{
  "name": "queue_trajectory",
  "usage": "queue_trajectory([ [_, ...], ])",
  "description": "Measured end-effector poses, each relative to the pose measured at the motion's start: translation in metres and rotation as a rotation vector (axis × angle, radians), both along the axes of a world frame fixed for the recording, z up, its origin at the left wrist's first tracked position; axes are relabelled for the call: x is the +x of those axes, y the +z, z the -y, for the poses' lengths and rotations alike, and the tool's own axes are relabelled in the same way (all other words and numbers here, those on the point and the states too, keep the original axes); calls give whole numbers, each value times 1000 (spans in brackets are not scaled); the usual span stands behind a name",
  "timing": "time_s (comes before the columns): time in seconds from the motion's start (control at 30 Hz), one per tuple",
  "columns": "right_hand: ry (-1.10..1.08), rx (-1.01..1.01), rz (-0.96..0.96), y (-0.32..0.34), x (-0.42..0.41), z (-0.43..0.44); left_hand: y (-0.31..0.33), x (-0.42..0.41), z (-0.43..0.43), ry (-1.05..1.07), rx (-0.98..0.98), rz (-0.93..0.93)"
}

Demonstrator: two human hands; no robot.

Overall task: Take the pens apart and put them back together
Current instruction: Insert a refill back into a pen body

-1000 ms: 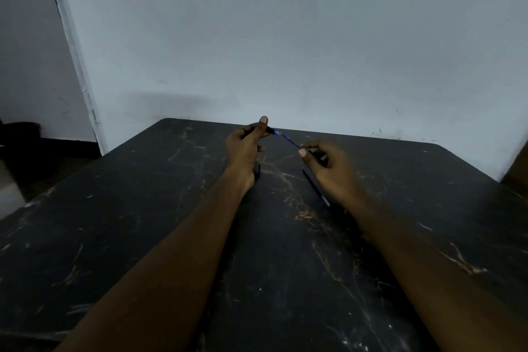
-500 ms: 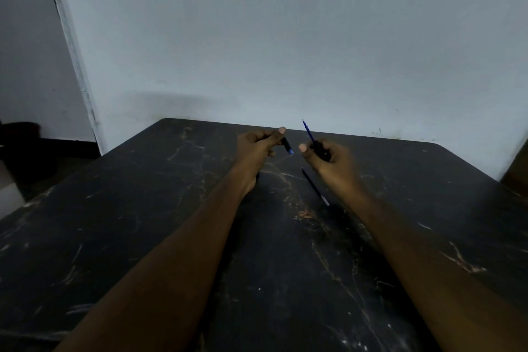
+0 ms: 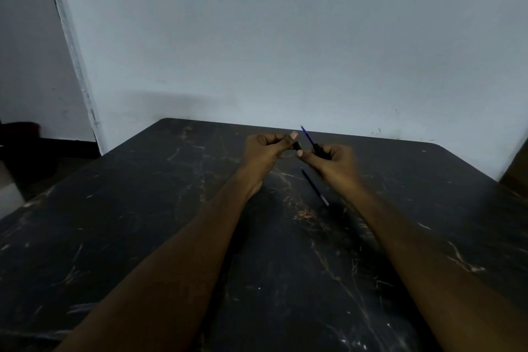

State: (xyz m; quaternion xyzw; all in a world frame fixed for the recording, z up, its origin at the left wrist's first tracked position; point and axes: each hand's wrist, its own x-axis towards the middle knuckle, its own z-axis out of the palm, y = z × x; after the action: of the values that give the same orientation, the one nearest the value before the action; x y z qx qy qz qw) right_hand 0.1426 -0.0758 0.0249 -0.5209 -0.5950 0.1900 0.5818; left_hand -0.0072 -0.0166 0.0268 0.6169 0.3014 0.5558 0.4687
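While the left hand pinches a black piece, the right hand clasps a blue refill.

We see a dark stone-like table with pale scratches, a dull painted wall, a plastic-looking pen.

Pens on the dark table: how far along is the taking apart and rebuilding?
Done: one is already in two pieces. In hand: the left hand pinches a short dark piece, and the right hand grips the dark section with its blue refill sticking out. Left: rejoining them, then perhaps the second pen lying on the table.
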Motion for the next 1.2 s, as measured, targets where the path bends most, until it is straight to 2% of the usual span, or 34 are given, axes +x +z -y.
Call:
queue_trajectory([
  [0.13, -34, -24, -131, 2, 9, -2, 0, -1, -5, 56, -31, 11],
  [0.27, -39, -45, -165, 3, 12, -1, -2, -4, -9, 82, -43, -12],
  [0.47, -140, -23, -109, 7, 23, 1, -5, -2, -9, 93, -14, -118],
  [0.7, -144, -69, -9, 5, 30, 4, -7, 4, -7, 79, 42, -210],
  [0.83, -164, -78, 61, 5, 25, 7, -6, -1, -10, 179, 76, -272],
  [0.9, -185, -100, 107, 5, 22, 7, -7, -3, -11, 164, 58, -294],
  [1.03, -161, -95, 146, 3, 11, 3, -7, -3, -9, 6, 19, -283],
  [1.2, -130, -48, 158, -3, 9, -1, -8, -4, -8, 3, -38, -196],
])
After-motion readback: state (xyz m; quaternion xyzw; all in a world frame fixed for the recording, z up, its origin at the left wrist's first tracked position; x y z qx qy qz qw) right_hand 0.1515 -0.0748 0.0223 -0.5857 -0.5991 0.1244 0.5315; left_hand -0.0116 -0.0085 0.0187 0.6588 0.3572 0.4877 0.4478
